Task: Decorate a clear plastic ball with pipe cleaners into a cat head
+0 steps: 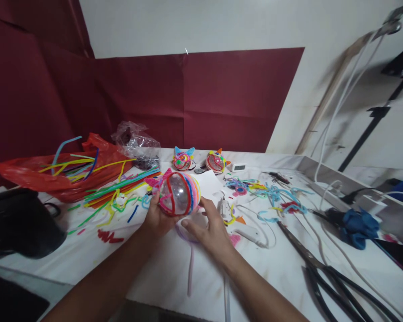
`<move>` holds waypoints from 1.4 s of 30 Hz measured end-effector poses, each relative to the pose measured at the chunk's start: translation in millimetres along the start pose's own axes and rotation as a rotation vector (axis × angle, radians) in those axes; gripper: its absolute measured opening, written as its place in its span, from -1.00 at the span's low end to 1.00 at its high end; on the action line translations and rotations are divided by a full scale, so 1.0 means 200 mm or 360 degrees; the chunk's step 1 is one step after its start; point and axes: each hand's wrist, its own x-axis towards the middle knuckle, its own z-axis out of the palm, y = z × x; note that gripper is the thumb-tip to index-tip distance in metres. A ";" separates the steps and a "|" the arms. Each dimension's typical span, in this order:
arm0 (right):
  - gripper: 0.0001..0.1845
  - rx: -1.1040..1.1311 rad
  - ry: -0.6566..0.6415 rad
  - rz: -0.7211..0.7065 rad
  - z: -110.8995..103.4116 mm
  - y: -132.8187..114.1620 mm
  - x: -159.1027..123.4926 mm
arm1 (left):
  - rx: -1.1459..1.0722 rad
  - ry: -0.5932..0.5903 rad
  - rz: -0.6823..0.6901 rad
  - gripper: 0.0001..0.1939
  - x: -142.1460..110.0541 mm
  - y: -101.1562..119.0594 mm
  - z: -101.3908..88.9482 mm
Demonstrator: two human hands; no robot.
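A clear plastic ball (180,193) is held up over the table. Red pipe cleaner outlines its see-through face. Bands of pink, blue, orange and yellow run round its right side, and fuzzy pink pointed pieces (158,180) stick out at the upper left. My left hand (156,217) is closed under and around the ball's left side. My right hand (210,221) curls its fingers against the ball's lower right edge, thumb below. Beneath the hands a lilac strip (190,268) trails over the tabletop; its upper end is partly hidden.
Two finished-looking decorated balls, one blue-eared (183,160) and one orange-horned (215,162), stand at the back. Pipe cleaners (121,188) spill from a red bag (97,179) on the left. Large scissors (317,264), a glue gun (250,232), cables and a blue cloth (360,227) lie right.
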 end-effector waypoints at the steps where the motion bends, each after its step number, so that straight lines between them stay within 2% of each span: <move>1: -0.32 0.0019 0.0019 0.0024 0.00 -0.01 0.00 | 0.0040 0.0010 0.0034 -0.49 0.00 -0.02 0.00; 7: -0.22 0.0236 0.0115 0.0181 0.02 -0.01 -0.01 | 0.0307 -0.0023 0.0141 -0.46 -0.01 -0.07 -0.02; 13: -0.07 0.0769 0.0134 0.0202 0.03 -0.02 0.00 | 0.0591 -0.0095 0.0124 0.04 -0.04 -0.08 0.00; 18: -0.05 0.1003 0.0173 0.0234 0.02 -0.01 0.02 | 0.0795 -0.0059 0.0263 0.11 -0.04 -0.10 0.05; 21: 0.02 0.1141 0.0123 0.0269 0.01 0.00 0.02 | 0.0960 0.0017 0.0376 0.19 -0.04 -0.10 0.09; 24: 0.01 0.1328 0.0067 0.0301 0.00 0.01 0.03 | 0.1104 -0.0001 0.0418 0.25 -0.05 -0.09 0.12; 29: 0.01 0.1643 -0.0020 0.0465 0.00 0.02 0.01 | 0.1182 -0.0091 0.0380 0.26 -0.06 -0.07 0.14; 35: -0.09 0.1761 -0.0016 0.0538 -0.02 0.05 0.01 | 0.1109 -0.0093 0.0436 0.24 -0.04 -0.08 0.12; 40: -0.06 0.1738 -0.0007 0.0541 -0.04 0.07 0.02 | 0.1148 0.0059 0.0504 0.08 -0.03 -0.05 0.08; 42: -0.06 0.1729 -0.0025 0.0545 -0.04 0.07 0.02 | 0.1220 0.0067 0.0528 0.03 -0.03 -0.04 0.09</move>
